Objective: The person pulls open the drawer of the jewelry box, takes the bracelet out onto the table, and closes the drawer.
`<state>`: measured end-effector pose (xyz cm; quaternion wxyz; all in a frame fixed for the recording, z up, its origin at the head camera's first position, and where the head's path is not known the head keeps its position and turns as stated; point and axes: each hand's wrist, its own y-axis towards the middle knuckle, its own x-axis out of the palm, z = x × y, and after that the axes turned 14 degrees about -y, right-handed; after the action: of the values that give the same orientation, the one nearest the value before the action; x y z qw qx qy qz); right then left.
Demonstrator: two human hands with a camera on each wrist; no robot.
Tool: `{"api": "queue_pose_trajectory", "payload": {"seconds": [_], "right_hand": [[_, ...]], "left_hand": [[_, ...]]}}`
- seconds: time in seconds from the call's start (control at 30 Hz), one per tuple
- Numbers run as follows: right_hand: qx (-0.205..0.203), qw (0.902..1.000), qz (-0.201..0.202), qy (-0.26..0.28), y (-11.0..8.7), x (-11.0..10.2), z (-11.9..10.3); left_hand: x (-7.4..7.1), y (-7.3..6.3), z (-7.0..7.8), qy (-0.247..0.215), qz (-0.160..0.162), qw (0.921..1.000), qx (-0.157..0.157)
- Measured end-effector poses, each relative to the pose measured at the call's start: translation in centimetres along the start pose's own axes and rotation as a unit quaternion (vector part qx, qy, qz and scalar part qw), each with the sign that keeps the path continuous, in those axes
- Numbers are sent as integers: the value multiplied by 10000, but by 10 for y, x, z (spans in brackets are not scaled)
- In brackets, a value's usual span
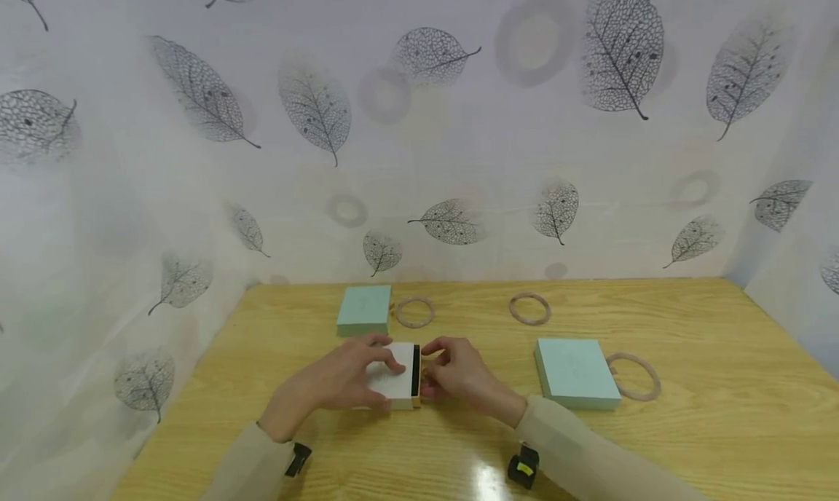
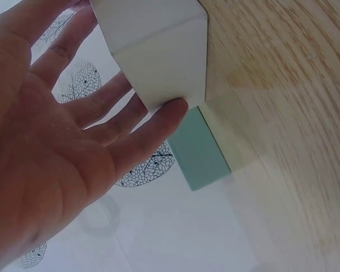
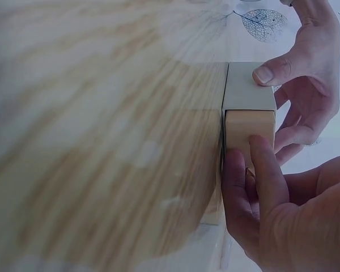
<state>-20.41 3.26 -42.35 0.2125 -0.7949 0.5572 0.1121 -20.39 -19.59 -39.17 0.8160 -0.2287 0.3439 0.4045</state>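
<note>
A white sleeve box (image 1: 395,389) lies on the wooden table, a tan inner drawer (image 3: 237,122) showing at its right end. From above, a black strip (image 1: 416,370) runs along that end. My left hand (image 1: 337,377) grips the sleeve from the left, thumb on the near side, other fingers over the top and far side. At the drawer's end, my right hand (image 1: 462,373) has its fingers bent against the tan face. A small tan loop (image 3: 250,171) shows between those fingers, partly hidden by them.
One mint-green box (image 1: 365,304) stands behind the left hand, with a pale ring (image 1: 415,326) beside it. Another mint-green box (image 1: 572,368) sits at the right, next to a larger ring (image 1: 642,397). A third ring (image 1: 513,309) lies farther back. Leaf-patterned sheeting (image 1: 459,151) surrounds the table.
</note>
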Motion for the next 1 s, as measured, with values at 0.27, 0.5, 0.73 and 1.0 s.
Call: {"api": "queue_pose_trajectory", "payload": {"seconds": [0.27, 0.5, 0.73, 1.0], "right_hand": [[-20, 10000, -35, -22, 1, 3, -1], [-45, 9999, -57, -69, 2, 4, -4], [-86, 9999, -71, -45, 5, 6, -3], [-114, 9998, -138, 77, 6, 6, -3]], "left_hand": [[0, 0, 0, -72, -9, 10000, -3], [0, 0, -1, -77, 5, 10000, -35], [-1, 2, -2, -42, -20, 10000, 10], [-3, 2, -1, -82, -41, 10000, -24]]}}
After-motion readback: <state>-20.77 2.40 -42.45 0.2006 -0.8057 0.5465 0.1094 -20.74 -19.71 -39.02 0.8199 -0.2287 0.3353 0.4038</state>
